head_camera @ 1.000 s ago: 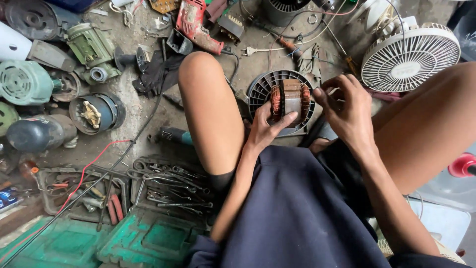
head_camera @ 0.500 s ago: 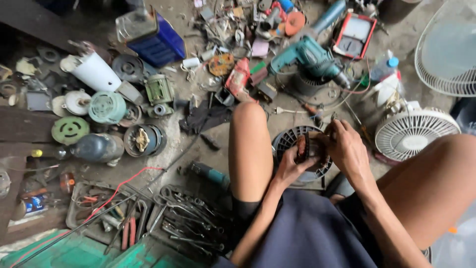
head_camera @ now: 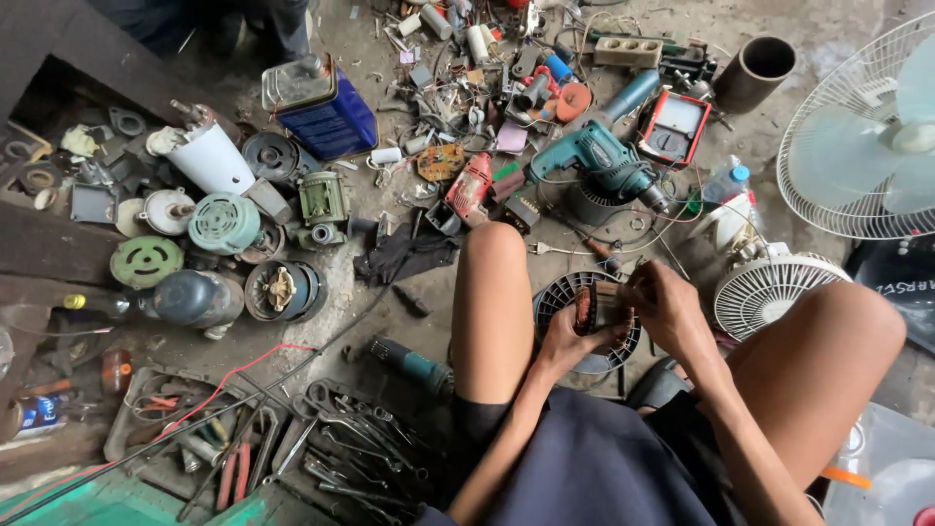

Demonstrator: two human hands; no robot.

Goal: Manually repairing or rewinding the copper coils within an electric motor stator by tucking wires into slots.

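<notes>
Head view: our left hand grips a motor core; our right hand pinches its edge.
We should steady it over the fan grille.

Head camera, steep downward view, close over lap, cluttered floor

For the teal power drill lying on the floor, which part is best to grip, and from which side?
Grip the teal power drill by its handle, the thick part that branches down from the body. It lies flat with its nose toward the lower right, so come from above. Its cable runs among the nearby clutter and may snag.
</notes>
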